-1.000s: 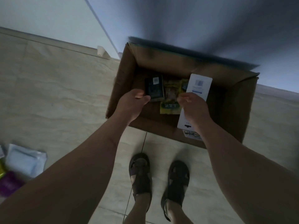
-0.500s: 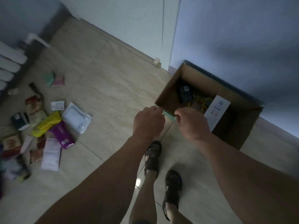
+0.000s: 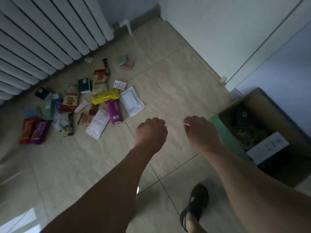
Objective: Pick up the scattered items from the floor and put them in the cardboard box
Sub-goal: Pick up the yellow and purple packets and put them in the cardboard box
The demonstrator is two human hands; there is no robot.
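Both hands, left hand (image 3: 151, 132) and right hand (image 3: 200, 132), hang loosely curled and hold nothing. The scattered items (image 3: 101, 100) lie on the floor (image 3: 168, 78) by the radiator (image 3: 42, 39); the cardboard box (image 3: 276, 106) stands at right.

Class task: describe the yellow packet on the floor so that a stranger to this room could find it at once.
Start at the white radiator and look down to the pile of items below it. Near the pile's right edge lies the yellow packet, beside a pale blue pack. It is the only bright yellow wrapper there.
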